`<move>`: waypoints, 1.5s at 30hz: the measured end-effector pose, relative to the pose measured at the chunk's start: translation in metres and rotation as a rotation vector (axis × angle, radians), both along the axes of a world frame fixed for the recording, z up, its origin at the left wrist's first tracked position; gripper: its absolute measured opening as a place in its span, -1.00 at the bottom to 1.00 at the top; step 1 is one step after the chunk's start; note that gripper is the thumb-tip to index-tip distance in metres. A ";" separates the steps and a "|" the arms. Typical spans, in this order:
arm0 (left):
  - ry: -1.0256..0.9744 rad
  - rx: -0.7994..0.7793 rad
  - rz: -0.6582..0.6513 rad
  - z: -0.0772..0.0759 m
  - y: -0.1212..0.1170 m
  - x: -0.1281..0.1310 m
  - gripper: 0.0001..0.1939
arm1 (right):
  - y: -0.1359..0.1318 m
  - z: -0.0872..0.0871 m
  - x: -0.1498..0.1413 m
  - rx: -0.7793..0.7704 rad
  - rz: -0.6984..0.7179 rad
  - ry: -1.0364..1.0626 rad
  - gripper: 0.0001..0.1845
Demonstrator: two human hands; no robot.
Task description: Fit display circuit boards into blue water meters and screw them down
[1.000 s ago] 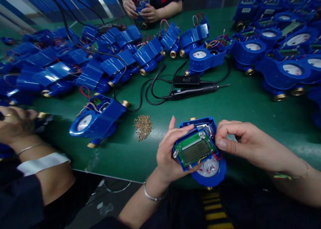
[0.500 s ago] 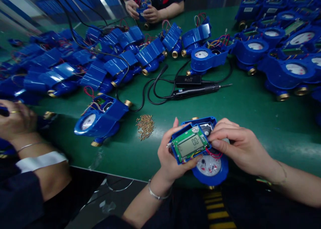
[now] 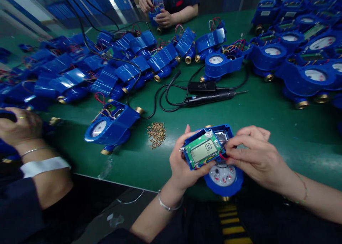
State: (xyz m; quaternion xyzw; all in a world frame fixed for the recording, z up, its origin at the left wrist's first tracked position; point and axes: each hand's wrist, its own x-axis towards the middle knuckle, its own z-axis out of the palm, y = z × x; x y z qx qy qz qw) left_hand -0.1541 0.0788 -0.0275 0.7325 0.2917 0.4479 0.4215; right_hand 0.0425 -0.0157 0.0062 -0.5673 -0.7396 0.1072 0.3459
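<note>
A blue water meter (image 3: 237, 180) with a round white dial sits in front of me at the table's near side. Over its open housing, my left hand (image 3: 183, 158) grips a green circuit board (image 3: 189, 148) whose lit display reads 0.0, thumb along the lower edge and fingers behind. My right hand (image 3: 252, 151) is closed at the housing's right side, fingertips pinching thin red wires (image 3: 223, 156) beside the board. The wire ends are hidden by the fingers. Part of the housing's inside shows above the right fingertips.
Loose brass screws (image 3: 156, 134) lie in a pile to the left, near another open meter (image 3: 112, 124). A black electric screwdriver (image 3: 210, 98) and its cable lie beyond. Many meters crowd the left and right (image 3: 307, 73). Co-workers' hands (image 3: 20, 128) are at left and across the table.
My right fingers have closed in on the red wires, drawing them up against the board's right edge. The board is slightly shifted and still in my left hand. The view has moved a little.
</note>
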 end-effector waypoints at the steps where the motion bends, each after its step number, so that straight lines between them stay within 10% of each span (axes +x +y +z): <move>1: 0.001 0.017 -0.007 0.002 0.001 0.001 -0.24 | 0.002 0.000 0.000 -0.029 0.015 0.017 -0.94; 18: 0.115 0.015 -0.021 -0.003 0.027 0.002 -0.24 | 0.070 -0.008 0.031 0.261 0.232 -0.221 -0.74; 36: 0.207 0.424 -0.541 0.032 0.092 0.031 -0.23 | 0.067 -0.021 0.028 -0.111 0.205 0.037 -0.93; 45: 0.141 0.692 -0.658 0.047 0.098 0.043 -0.31 | 0.085 -0.019 0.037 -0.218 0.491 0.157 -0.79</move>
